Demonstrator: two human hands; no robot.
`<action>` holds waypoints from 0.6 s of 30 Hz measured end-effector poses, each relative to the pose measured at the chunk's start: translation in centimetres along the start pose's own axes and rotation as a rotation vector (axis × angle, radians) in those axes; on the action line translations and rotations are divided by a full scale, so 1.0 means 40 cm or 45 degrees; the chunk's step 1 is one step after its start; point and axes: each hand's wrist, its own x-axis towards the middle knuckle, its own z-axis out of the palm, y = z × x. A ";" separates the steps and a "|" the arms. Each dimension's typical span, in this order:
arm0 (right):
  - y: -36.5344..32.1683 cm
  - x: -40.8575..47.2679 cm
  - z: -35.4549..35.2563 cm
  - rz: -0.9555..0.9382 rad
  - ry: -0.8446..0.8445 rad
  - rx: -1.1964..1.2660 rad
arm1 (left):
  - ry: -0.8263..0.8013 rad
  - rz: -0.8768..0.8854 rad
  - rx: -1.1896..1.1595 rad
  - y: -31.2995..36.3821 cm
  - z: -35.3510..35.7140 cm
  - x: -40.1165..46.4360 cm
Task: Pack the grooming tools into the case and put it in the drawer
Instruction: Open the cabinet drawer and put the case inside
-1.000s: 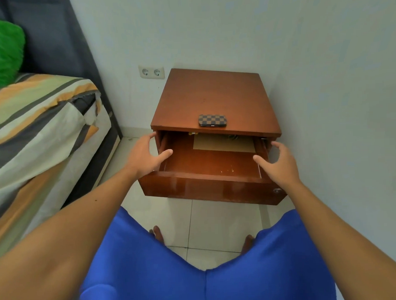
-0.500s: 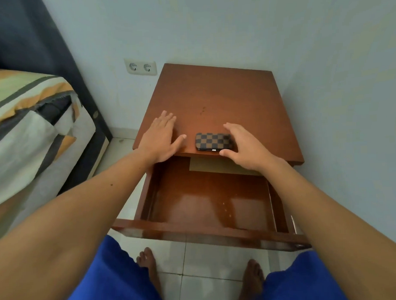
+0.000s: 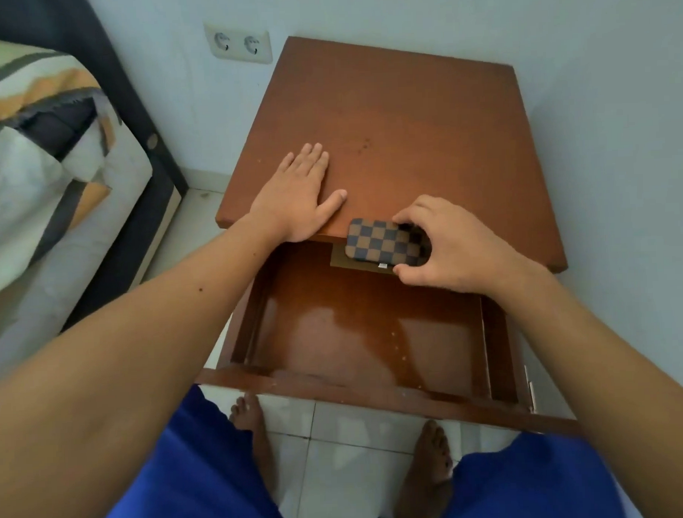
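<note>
— Well, where was the case (image 3: pixel 386 245) then?

— At the front edge of the nightstand (image 3: pixel 405 132), overhanging the open drawer (image 3: pixel 358 332). The right hand (image 3: pixel 444 251) pinched its right end, fingers above, thumb below. The left hand (image 3: pixel 299 198) lay flat and open on the top, holding nothing.

— Would it handle easily?

— Likely: small, stiff, light. The checkered cover looked smooth, so gripping across its long edges seemed safer than one end.

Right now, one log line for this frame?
right hand: gripping checkered case over open drawer | left hand: flat on nightstand
</note>
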 end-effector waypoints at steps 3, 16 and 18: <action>-0.032 -0.078 0.055 -0.115 0.006 0.080 | -0.003 -0.003 0.009 0.004 -0.001 -0.001; -0.034 -0.023 0.332 0.014 -0.361 0.057 | 0.003 -0.014 0.042 0.007 -0.007 -0.002; -0.033 -0.024 0.352 0.007 -0.368 0.043 | 0.007 -0.017 0.041 0.008 -0.006 -0.003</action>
